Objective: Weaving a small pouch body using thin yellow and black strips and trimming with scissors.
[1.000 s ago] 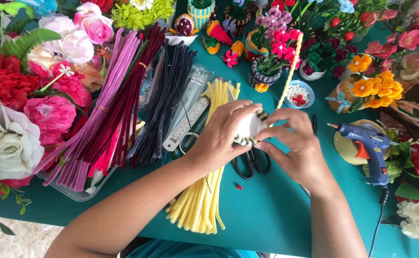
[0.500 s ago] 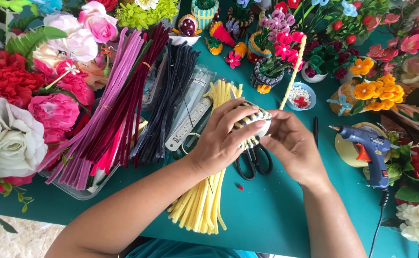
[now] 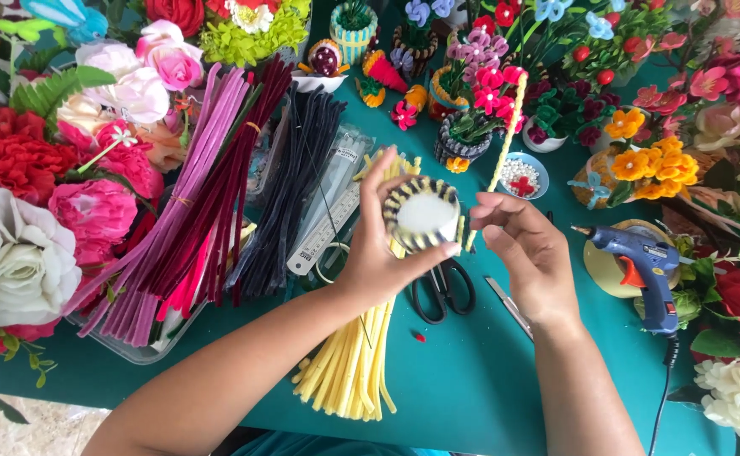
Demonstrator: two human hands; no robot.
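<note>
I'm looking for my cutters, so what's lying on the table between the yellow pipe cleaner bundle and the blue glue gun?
In the head view, black-handled scissors lie just right of the yellow pipe cleaner bundle; a slim metal tool lies beyond them, partly under the right hand, short of the blue glue gun.

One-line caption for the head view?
Left hand holds a small striped cup while right hand winds a yellow pipe cleaner around it.

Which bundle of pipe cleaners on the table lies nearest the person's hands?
The yellow bundle, lying directly beneath the left hand. The black bundle and pink-maroon bundles lie farther left.
</note>
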